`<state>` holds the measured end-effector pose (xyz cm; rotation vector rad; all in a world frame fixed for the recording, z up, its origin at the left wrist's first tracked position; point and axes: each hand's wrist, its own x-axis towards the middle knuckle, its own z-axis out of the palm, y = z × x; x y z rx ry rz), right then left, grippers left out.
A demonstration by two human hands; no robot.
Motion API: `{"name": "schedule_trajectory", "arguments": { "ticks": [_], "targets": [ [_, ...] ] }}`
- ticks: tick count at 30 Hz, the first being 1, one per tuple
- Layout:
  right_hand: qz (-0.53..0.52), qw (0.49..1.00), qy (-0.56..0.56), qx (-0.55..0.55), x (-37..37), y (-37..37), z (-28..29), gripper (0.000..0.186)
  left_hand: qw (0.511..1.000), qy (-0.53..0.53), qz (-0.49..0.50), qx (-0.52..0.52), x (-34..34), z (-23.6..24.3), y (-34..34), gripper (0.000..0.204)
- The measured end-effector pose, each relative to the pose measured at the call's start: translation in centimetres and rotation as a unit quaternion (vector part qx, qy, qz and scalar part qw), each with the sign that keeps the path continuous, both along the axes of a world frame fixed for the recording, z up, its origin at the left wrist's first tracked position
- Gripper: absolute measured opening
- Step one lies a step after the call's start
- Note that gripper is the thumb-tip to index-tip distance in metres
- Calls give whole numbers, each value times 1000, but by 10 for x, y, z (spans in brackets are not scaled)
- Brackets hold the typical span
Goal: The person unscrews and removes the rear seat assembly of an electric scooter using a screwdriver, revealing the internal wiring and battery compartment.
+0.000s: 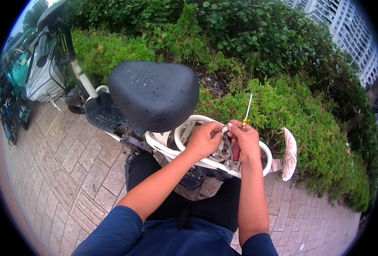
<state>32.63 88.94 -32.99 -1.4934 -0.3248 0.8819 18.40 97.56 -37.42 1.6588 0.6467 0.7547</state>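
Note:
My left hand [204, 138] is closed, thumb and fingers pinching one end of a small pale piece [225, 129] that looks like a wire connector. My right hand [246, 140] pinches its other end and also grips a screwdriver [249, 107], whose bare shaft points up and away. Yellow shows at the shaft's base, and a dark red handle [236, 151] shows below the palm. Both hands are over the white rear frame [266, 157] of a two-wheeled scooter, where loose wires [226, 150] lie, partly hidden. The black seat [155, 94] is just left of them.
Green shrubs [300, 115] border the scooter's far side. A pinkish cloth-like wrapping [288, 155] sticks out at its rear. At far left are its handlebar, a wire basket [48, 83] and other parked two-wheelers [16, 102]. Paving bricks [82, 170] cover the ground.

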Motion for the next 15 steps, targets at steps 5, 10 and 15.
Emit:
{"name": "schedule_trajectory", "arguments": {
  "ticks": [5, 10, 15],
  "targets": [
    [7, 1000, 4, 4, 1, 0, 0, 30, 1000, 23, 6, -5, -1, 5, 1, 18],
    [40, 999, 0, -3, 0, 4, 5, 28, 998, 25, 44, 49, 1, 1, 1, 16],
    [68, 998, 7, -6, 1, 5, 7, 30, 997, 44, 44, 50, 2, 3, 2, 14]
  ]
}}
